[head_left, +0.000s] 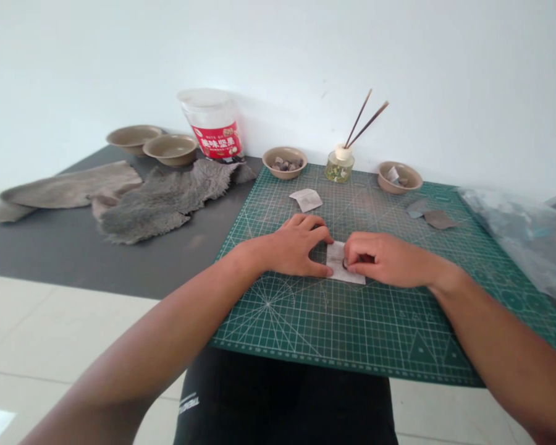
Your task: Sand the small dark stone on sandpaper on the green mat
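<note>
At your far left, a grey-brown cloth [69,188] lies folded on the dark tabletop [185,259], with a tan bowl [134,147] behind it and a second bowl [170,159] just to its right. Next you have a rough grey cloth [162,201], rumpled in front of a clear tub [213,120] with a red label. The green cutting mat [301,327] starts beyond that; near its back left corner stands a bowl of dark pieces [285,175].

Your left hand [303,247] is spread, thumb and fingers apart, their tips at the left side of a pale square sheet [337,254]. That sheet lies flat on the mat between your hands, and another pale sheet [306,199] lies loose behind your left hand. Farther back is a glass bottle [339,168] with two sticks [369,123].

Your right hand [382,256] is closed over the sheet's right side, its fingers pinched on a small dark item [345,264] — mostly hidden, so you cannot tell what it is. Behind it sits another bowl [401,187]; then a grey scrap [416,208], a brown scrap [440,219] and, at far right, a clear plastic bag [523,241].
</note>
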